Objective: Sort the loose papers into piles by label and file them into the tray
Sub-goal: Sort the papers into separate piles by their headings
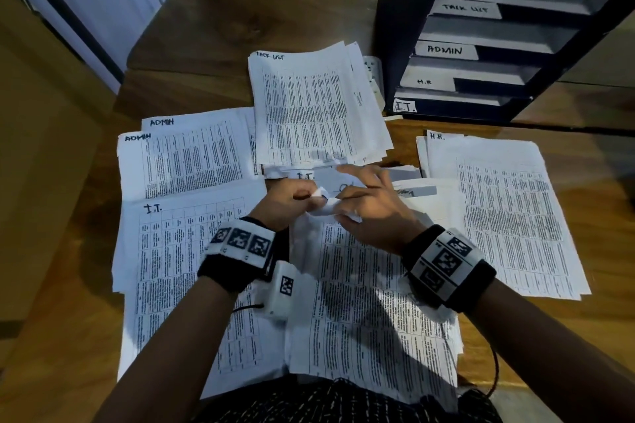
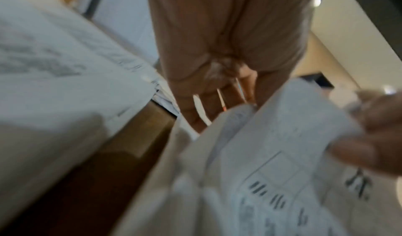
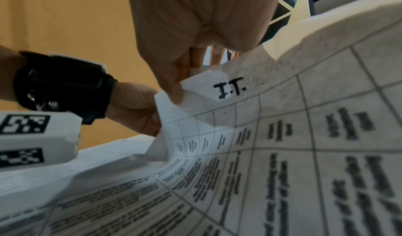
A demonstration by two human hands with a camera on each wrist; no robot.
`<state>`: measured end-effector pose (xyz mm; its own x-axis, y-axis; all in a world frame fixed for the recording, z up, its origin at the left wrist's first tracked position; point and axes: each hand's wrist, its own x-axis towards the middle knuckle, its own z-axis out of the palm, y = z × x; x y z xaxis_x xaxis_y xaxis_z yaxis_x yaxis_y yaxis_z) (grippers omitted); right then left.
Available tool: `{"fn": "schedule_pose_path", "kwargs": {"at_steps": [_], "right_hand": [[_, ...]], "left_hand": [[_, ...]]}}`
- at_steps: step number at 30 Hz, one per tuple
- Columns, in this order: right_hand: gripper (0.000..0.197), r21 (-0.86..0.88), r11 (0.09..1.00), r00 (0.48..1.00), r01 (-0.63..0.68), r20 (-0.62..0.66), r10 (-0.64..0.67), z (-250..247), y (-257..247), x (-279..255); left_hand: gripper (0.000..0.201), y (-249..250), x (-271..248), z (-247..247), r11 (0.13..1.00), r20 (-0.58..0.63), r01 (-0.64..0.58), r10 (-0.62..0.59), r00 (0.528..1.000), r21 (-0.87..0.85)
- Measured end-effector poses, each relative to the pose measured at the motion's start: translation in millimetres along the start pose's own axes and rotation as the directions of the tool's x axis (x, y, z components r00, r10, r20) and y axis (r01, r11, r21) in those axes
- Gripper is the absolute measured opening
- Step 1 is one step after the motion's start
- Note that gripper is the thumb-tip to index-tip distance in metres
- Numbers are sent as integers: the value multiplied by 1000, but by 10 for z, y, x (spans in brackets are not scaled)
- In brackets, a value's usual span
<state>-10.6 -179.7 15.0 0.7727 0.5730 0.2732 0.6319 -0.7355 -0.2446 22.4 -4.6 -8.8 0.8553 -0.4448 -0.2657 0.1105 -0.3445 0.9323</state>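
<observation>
I.T. sheet (image 3: 228, 92) between both hands

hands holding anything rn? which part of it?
Yes. Both the left hand and right hand pinch the top corner of a sheet labelled I.T., beside its label.

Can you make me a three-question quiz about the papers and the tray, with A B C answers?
1. Where is the tray?
A. far right of the table
B. near left
C. on the floor

2. How many labelled slots does it show?
A. two
B. four
C. six

3. What is happening to the I.T. sheet?
A. it lies flat, untouched
B. both hands pinch its top corner
C. it sits in the tray

Answers:
1 A, it stands beyond the H.R. pile.
2 B, they read Task List, Admin, H.R., I.T.
3 B, the left hand and right hand pinch the lifted corner.
</observation>
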Motion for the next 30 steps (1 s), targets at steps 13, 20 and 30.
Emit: {"fn": "schedule_pose_path", "kwargs": {"at_steps": [13,20,30], "right_hand": [[29,106,993,992,41,111,-53,-73,-129,-99],[16,248,934,955,-257,211,207,-256,-94,-36],[16,-17,992,989,-122,79,123,-257,129,-34]], "left_hand": [[45,-161,244,-95,793,-160,172,-96,982,584],[24,50,204,-78,866,-154,117,-47,987,486],[61,-43,184,13,980,76,195,-197,977,28]]}}
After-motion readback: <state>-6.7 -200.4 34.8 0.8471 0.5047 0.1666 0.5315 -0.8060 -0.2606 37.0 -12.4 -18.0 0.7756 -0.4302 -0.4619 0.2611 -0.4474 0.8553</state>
